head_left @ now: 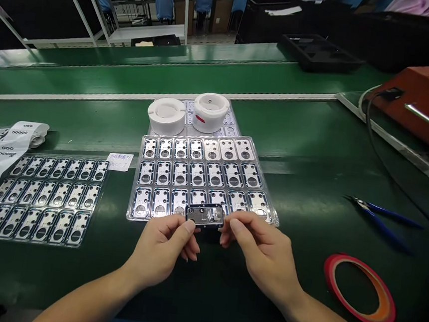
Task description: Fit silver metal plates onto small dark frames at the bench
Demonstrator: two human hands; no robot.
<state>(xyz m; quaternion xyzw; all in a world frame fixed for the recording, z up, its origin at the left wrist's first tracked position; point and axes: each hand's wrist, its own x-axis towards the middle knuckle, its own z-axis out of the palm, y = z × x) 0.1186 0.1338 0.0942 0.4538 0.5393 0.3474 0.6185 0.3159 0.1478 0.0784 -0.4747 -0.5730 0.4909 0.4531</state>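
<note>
Both my hands hold one small dark-framed metal plate (205, 215) just above the green mat, at the near edge of a clear tray (137, 184) filled with rows of similar shiny plates. My left hand (167, 249) pinches the plate's left end between thumb and fingers. My right hand (262, 253) grips its right end the same way. The plate lies flat, its long side across my view.
Two white tape rolls (166, 115) (210, 111) sit on a second tray behind. Another tray of plates (42, 196) and a label strip (11, 145) lie left. Blue-handled pliers (380, 215), a red tape ring (361, 289) and an orange machine (422, 104) are right.
</note>
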